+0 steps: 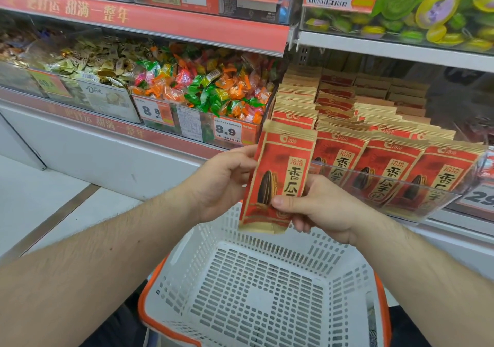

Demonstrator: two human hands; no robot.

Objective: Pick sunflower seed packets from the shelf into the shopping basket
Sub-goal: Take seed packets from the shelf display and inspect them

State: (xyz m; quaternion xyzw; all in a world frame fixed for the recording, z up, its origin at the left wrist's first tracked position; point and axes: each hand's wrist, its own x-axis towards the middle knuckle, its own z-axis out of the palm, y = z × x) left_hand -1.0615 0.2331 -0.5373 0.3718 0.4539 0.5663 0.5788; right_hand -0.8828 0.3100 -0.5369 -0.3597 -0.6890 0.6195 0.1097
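Red-and-tan paper sunflower seed packet (278,178) sits at frame centre, above the white slotted plastic shopping basket (240,280). Left hand (222,183) and right hand (318,207) pinch its edges — light, crinkly, likely pliable; grip the sides, not the seal.

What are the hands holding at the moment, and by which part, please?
One seed packet: right hand pinches its lower right, left hand holds its left edge.
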